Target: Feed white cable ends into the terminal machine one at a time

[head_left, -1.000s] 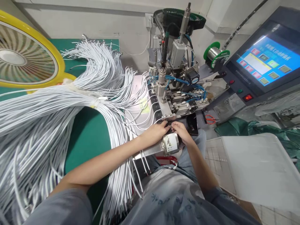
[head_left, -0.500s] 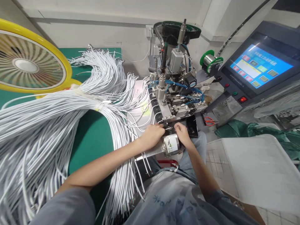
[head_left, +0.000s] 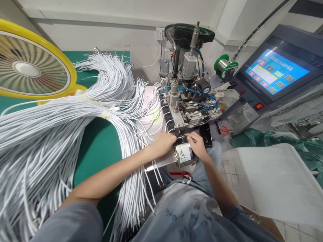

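Fan w/ round yellow plastic rim [head_left: 72, 67] at far L, next to thick tied bundle of thin white cables [head_left: 45, 134], spread across flat dark-green tabletop [head_left: 97, 148]. Part of bundle bent down over front edge, ends hanging nr lap; other ends fanned out at rear and over pale pink sheet [head_left: 145, 126]. Next, L hand [head_left: 164, 144]: palm down at front of machine, fingers curled in, approx. closed; short pale tip poking out past fingertips, too small to ID, so can't tell whether gripped or not. Just R of that, upright machine of silver metal cylinders, black blocks & blue tubing [head_left: 188, 97], w/ several white cables lying in along its L side. Below, shiny silver metal drum w/ white label [head_left: 183, 153], btwn both forearms. R hand [head_left: 197, 143] just beside drum: thumb & forefinger close together nr pale tip, other fingers loosely bent; hold, if any, too small to tell. Then flat black rectangular object [head_left: 207, 135], touching or not unclear; green-flanged spool of silver wire [head_left: 224, 64] higher up; orange-handled scissors [head_left: 223, 130]. Far R: dark-grey control box w/ lit blue screen [head_left: 277, 72], white plastic bin [head_left: 280, 181] below.
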`<state>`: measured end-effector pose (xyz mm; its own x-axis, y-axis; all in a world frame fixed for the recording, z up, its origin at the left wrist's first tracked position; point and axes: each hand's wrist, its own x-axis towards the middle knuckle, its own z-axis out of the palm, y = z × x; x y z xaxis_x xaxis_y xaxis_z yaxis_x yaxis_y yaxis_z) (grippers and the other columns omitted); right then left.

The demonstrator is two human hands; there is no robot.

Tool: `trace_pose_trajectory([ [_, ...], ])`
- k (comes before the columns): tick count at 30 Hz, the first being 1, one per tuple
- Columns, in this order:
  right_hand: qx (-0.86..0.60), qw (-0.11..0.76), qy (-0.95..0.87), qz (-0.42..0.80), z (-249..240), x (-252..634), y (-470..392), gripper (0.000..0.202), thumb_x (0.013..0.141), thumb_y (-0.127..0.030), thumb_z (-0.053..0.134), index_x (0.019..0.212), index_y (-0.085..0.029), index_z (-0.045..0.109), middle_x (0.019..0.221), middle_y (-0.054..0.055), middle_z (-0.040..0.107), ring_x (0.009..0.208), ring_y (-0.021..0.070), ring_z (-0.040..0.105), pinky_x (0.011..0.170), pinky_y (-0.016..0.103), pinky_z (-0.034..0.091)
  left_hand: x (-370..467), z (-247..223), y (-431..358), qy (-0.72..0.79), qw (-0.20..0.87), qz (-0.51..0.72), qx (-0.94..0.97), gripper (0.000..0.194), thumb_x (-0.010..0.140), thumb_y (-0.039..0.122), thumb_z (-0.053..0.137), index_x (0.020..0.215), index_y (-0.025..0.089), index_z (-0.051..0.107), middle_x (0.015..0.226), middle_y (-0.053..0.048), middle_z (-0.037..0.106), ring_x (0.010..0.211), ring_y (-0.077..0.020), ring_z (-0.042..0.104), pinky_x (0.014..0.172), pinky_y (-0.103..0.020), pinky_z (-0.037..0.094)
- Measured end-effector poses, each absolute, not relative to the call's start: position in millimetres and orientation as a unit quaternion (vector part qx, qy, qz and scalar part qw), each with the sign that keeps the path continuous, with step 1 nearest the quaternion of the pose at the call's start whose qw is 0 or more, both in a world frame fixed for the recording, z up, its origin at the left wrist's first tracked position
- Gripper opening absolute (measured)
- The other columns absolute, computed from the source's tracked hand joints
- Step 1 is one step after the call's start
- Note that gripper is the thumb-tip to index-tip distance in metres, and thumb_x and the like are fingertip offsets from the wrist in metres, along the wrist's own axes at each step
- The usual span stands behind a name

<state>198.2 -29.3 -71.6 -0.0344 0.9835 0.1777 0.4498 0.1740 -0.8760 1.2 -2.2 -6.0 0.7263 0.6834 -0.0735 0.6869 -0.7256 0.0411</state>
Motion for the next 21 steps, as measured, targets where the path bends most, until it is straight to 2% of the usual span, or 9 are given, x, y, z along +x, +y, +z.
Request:
trace_pose_trajectory([
  [2,-0.597,0.453,-0.557,0.358,-79.5,194.9,-22.4,0.031,0.081,-0.036,0.045,0.085,-0.015,0.068,0.071,0.003,0.057,0.060,0.0137,0.051,0.056,0.026,0.039,-0.2,-8.7,-1.5,0.365,0.022,-0.027,0.930,0.019,0.078,0.006,0.044,0.076,0.013,0.062,0.070,-0.008,0.064,0.066,-0.0225,0.063,0.056,-0.028,0.042],
  [4,-0.605,0.450,-0.509,0.414,-85.0,191.2,-16.0,0.029,0.077,-0.038,0.046,0.077,-0.016,0.065,0.063,0.000,0.054,0.051,0.0120,0.046,0.048,0.024,0.035,-1.1,-10.3,-0.8,0.363,0.019,-0.028,0.931,0.020,0.078,0.006,0.043,0.076,0.013,0.062,0.070,-0.009,0.065,0.066,-0.0230,0.064,0.056,-0.029,0.042],
  [7,-0.590,0.436,-0.511,0.448,-87.2,186.8,-9.4,0.024,0.070,-0.039,0.051,0.064,-0.017,0.058,0.055,-0.002,0.051,0.049,0.0110,0.044,0.047,0.023,0.033,-1.2,-10.2,-0.3,0.367,0.025,-0.030,0.930,0.019,0.077,0.006,0.043,0.076,0.014,0.061,0.072,-0.009,0.066,0.067,-0.0237,0.065,0.055,-0.029,0.041],
  [11,-0.605,0.444,-0.513,0.416,-81.8,187.4,-10.1,0.022,0.069,-0.037,0.051,0.058,-0.018,0.051,0.052,-0.003,0.048,0.051,0.0116,0.043,0.049,0.023,0.033,-0.8,-7.1,-0.2,0.374,0.028,-0.039,0.926,0.019,0.078,0.008,0.044,0.076,0.013,0.062,0.074,-0.010,0.067,0.067,-0.0251,0.065,0.053,-0.029,0.040],
  [16,-0.655,0.493,-0.504,0.271,-60.7,179.1,-49.4,0.022,0.080,-0.032,0.045,0.064,-0.018,0.051,0.057,-0.003,0.046,0.055,0.0114,0.042,0.054,0.024,0.033,-1.1,-2.3,2.5,0.428,0.003,-0.046,0.903,0.025,0.084,0.009,0.040,0.088,0.010,0.064,0.075,-0.015,0.066,0.071,-0.0283,0.066,0.054,-0.030,0.041],
  [18,-0.641,0.463,-0.551,0.265,-50.9,164.6,-75.2,0.023,0.083,-0.030,0.045,0.069,-0.018,0.057,0.058,-0.002,0.051,0.055,0.0115,0.045,0.054,0.023,0.034,-0.7,-1.4,4.0,0.450,-0.001,-0.042,0.892,0.028,0.085,0.008,0.037,0.096,0.009,0.063,0.074,-0.015,0.066,0.072,-0.0287,0.065,0.054,-0.031,0.041],
  [21,-0.566,0.315,-0.661,0.378,-43.3,136.1,-106.9,0.024,0.084,-0.029,0.048,0.069,-0.018,0.063,0.056,-0.001,0.057,0.053,0.0122,0.050,0.054,0.023,0.035,0.5,-1.0,5.2,0.464,0.005,-0.043,0.885,0.031,0.086,0.008,0.036,0.100,0.008,0.063,0.072,-0.015,0.065,0.071,-0.0287,0.065,0.055,-0.031,0.042],
])
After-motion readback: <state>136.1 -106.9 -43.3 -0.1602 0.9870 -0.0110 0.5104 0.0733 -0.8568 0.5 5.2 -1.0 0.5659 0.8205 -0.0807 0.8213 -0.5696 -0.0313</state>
